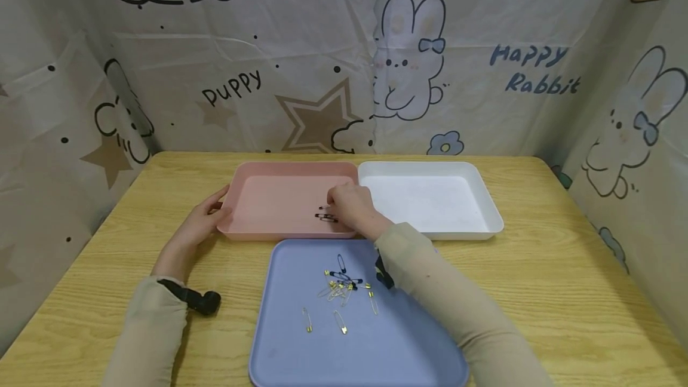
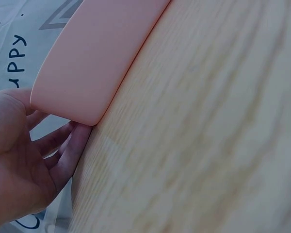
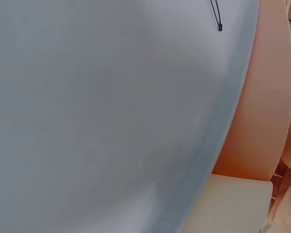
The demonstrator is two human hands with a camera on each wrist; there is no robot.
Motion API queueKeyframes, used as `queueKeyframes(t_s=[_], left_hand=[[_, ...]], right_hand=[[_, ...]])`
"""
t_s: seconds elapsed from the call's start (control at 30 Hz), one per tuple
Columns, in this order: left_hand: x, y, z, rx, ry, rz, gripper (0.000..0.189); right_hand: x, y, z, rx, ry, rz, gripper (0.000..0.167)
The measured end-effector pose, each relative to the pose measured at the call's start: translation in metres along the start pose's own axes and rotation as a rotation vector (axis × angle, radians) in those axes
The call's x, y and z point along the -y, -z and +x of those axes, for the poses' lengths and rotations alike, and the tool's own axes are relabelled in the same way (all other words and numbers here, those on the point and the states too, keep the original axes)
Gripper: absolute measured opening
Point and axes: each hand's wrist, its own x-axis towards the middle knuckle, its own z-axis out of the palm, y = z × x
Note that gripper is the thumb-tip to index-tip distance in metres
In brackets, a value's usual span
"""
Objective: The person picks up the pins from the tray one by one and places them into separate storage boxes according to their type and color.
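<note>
My left hand (image 1: 201, 220) holds the left end of the pink tray (image 1: 279, 196), thumb at the rim and fingers against the outside wall, as the left wrist view shows. My right hand (image 1: 352, 205) reaches into the right end of that tray, fingers bent downward. Beside its fingertips lie several black safety pins (image 1: 325, 217); whether it pinches one is hidden. On the blue tray (image 1: 285, 351) in front is a loose heap of gold safety pins (image 1: 340, 291) with some black ones among them. A black safety pin (image 1: 341, 263) lies near its far edge.
A white tray (image 1: 430, 196) stands against the pink one on the right. The blue tray lies close in front of both, on a wood-grain table (image 1: 548, 291). Printed cloth (image 1: 322, 34) hangs behind and at the sides.
</note>
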Motion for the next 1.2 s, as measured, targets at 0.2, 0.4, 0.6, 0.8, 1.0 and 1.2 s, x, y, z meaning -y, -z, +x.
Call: queueKeyframes(t_s=[0.2,0.4,0.6,0.8,1.0,1.2], left_hand=[[0.004,0.0,0.002,-0.007,-0.009,0.016,0.059],[0.004,0.001,0.002,-0.009,-0.034,0.008,0.059],[0.005,0.001,0.003,-0.008,-0.02,0.012,0.059],[0.005,-0.001,0.003,-0.014,-0.008,0.024,0.059],[0.006,0.0,0.003,-0.019,-0.026,0.015,0.06],[0.007,0.001,0.004,-0.015,-0.038,0.035,0.06]], right_hand=[[-0.001,0.002,-0.002,-0.006,0.014,0.01,0.017],[-0.003,0.006,-0.009,-0.036,0.05,0.017,0.017],[-0.006,0.013,-0.017,-0.054,0.072,0.051,0.017],[-0.012,0.017,-0.028,-0.069,0.076,0.097,0.014],[-0.015,0.018,-0.037,-0.089,0.083,0.144,0.012],[-0.014,0.017,-0.049,-0.08,0.122,0.166,0.011]])
